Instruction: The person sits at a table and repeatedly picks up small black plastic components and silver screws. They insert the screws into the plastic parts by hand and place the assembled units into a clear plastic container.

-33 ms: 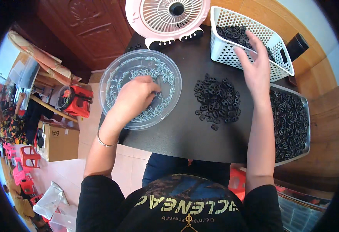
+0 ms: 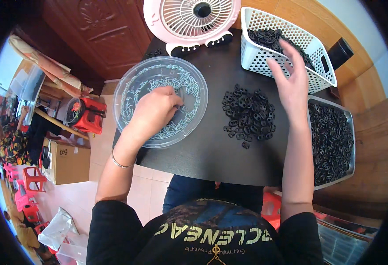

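1. At the far left, off the counter, a brown cardboard box [image 2: 68,161] stands on the tiled floor, with a small red stool [image 2: 90,115] behind it near the wooden door.
2. A round clear plastic bowl [image 2: 127,86] sits on the left part of the dark counter [image 2: 211,150], its rim overhanging the counter's left edge. Its bottom is covered with many small pale metal pins [image 2: 189,86].
3. The left hand [image 2: 152,112] reaches into this bowl, palm down. Its grip is narrow, the fingers curled together over the pins near the bowl's middle; whether a pin is pinched between them cannot be told. A thin bracelet [image 2: 122,162] circles the wrist.
4. A pink desk fan [image 2: 189,20] stands at the counter's far edge, just behind the bowl.
5. A loose heap of small black ring-shaped parts [image 2: 249,115] lies on the counter's middle, between the bowl and the right forearm.
6. The right hand [image 2: 291,77] hovers over the near rim of a white perforated basket [image 2: 256,51]. Its grip is wide, the fingers spread and holding nothing.
7. The basket stands at the far right corner and holds more black parts [image 2: 264,37].
8. A grey metal tray [image 2: 352,132] full of the same black parts lies at the right edge, just beside the right forearm.
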